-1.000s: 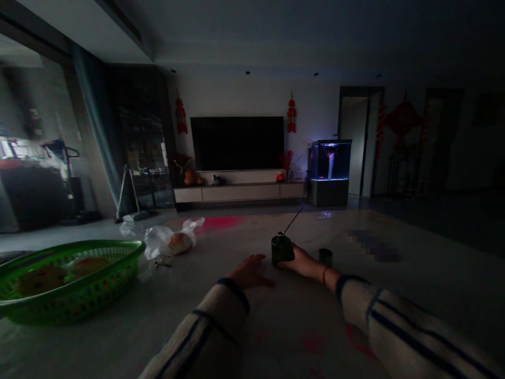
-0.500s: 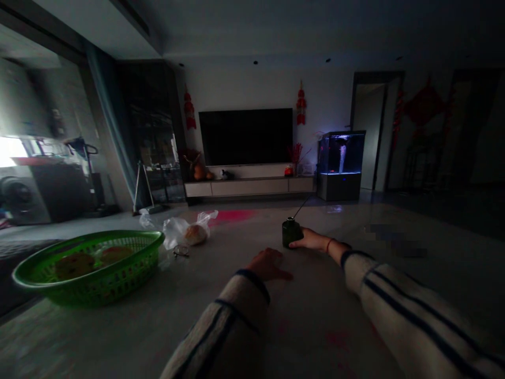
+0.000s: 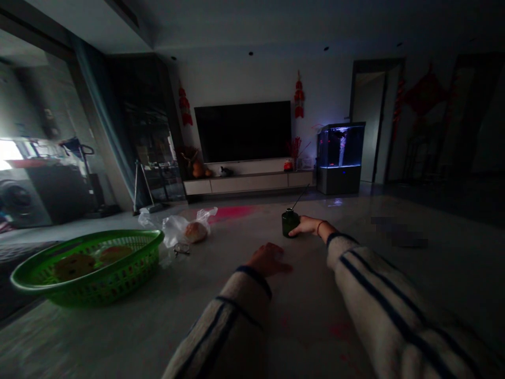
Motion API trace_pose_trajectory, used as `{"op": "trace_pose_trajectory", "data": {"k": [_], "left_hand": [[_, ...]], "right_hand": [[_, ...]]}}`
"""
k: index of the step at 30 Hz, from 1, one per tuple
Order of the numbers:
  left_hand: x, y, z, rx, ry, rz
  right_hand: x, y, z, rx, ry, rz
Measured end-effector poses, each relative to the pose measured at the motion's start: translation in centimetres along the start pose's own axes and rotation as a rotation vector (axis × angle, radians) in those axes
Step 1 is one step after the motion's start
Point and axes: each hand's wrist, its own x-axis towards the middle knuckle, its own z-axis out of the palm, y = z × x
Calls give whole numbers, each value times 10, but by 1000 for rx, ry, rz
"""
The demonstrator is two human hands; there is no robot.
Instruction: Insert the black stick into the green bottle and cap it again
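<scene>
A small dark green bottle (image 3: pixel 290 223) with a thin stick slanting out of its neck stands upright on the table (image 3: pixel 221 295). My right hand (image 3: pixel 306 225) is wrapped round its right side, thumb toward the front. To the left and nearer to me, my left hand (image 3: pixel 270 259) hovers over or rests on the tabletop, which of the two I cannot tell. Its thumb is spread from the fingers and it holds nothing. Further left lies a clear plastic bag (image 3: pixel 171 227) with a round brownish item (image 3: pixel 195 232) in or against it.
A green plastic basket (image 3: pixel 106 287) holding round brownish items stands at the left. Glasses (image 3: pixel 182 249) lie between it and my left hand. A blurred dark patch (image 3: pixel 398 231) is at the right. Beyond are a TV (image 3: pixel 244 131) and a lit fish tank (image 3: pixel 341 147).
My right hand has moved the bottle slightly farther away along the table, and its forearm has swung a little left. The left hand has hardly moved. The view has tilted slightly down.
</scene>
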Motion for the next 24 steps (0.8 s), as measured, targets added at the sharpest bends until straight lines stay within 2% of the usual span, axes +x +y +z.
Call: {"op": "trace_pose_trajectory", "data": {"k": [5, 13, 21, 24], "left_hand": [[1, -2, 3, -4, 32, 8], [1, 0, 3, -4, 31, 1], [5, -6, 6, -9, 51, 24], [4, -4, 4, 2, 49, 7]], "right_hand": [[7, 6, 5, 8, 103, 22], [18, 22, 16, -8, 301, -20], [14, 7, 24, -23, 467, -38], [10, -1, 30, -128, 562, -20]]}}
